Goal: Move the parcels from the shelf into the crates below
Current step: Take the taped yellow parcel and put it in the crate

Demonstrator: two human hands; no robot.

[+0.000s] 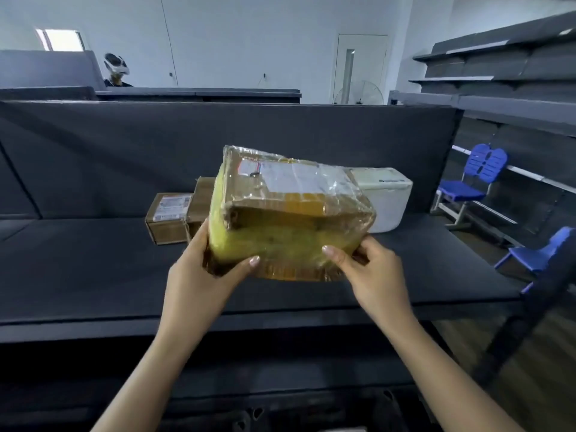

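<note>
Head view: both hands hold one crumpled yellow-brown cardboard parcel wrapped in clear tape [290, 213], white label on top. It sits mid-frame, above the dark grey padded shelf [93, 269], near face tilted toward the camera, and looks clear of the surface.

The left hand [202, 269] grips the parcel's near-left corner: thumb flat on the near face, fingers curled round the left side. The right hand [371, 269] grips the near-right corner: thumb on the near face, fingers tucked under (mostly hidden). Two-handed corner hold is probably because the wrap is slick and the box soft.

Left on the shelf, far side: a small brown labelled carton [168, 219], another brown box [204, 194] touching it behind, and a white rectangular box [386, 198] to the right.

Crates not clearly shown; dark shapes at the near bottom edge, cannot tell. Blue plastic chairs [477, 182] far right.
</note>
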